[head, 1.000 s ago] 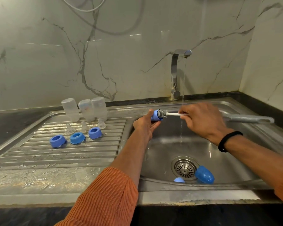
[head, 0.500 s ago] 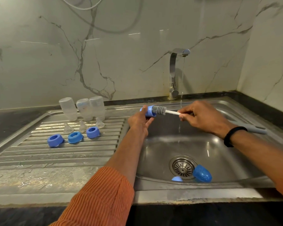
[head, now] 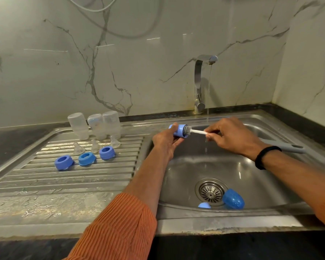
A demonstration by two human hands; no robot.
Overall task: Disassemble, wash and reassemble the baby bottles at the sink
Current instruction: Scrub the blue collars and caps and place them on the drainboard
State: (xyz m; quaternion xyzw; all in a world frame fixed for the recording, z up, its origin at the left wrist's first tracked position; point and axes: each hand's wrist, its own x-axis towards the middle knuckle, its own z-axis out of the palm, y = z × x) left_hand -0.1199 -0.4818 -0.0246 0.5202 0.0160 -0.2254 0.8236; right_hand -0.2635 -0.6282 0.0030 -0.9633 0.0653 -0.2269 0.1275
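Observation:
My left hand (head: 166,140) grips a blue bottle cap (head: 179,130) on its side above the sink basin (head: 255,177). My right hand (head: 231,136) pinches the white stem of a small brush (head: 195,131) whose grey bristle head sits at the cap's open mouth. Two more blue caps (head: 233,199) lie by the drain (head: 210,191). On the ribbed drainboard (head: 64,182) stand three clear bottles (head: 96,125) upside down, three clear teats (head: 95,146) in front of them, and three blue collar rings (head: 85,158) in a row.
The tap (head: 200,81) at the back runs a thin stream of water into the basin, just behind my right hand. A large grey bottle-brush handle (head: 283,147) rests on the sink's right rim. Marble walls close the back and right side.
Both hands have lifted slightly and shifted left with the cap and brush. The bristle head has gone further into the cap's mouth.

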